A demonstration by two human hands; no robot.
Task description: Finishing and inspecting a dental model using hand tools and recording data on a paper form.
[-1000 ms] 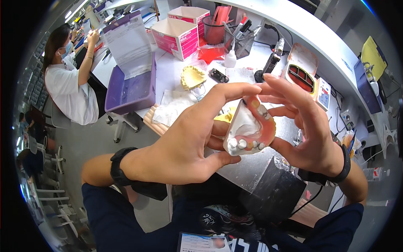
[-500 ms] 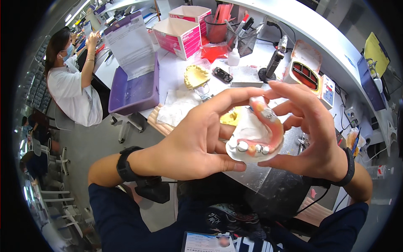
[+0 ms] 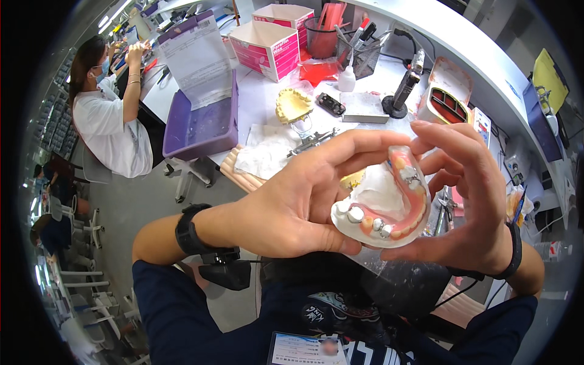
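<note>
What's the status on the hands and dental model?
Left hand holds dental model, teeth facing camera. Right hand curved round its right side, contact unclear. No tool in front of it.

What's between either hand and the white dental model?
Nothing visible. The left hand holds the model at its left edge; the right hand curves close around its right side, contact unclear.
</note>
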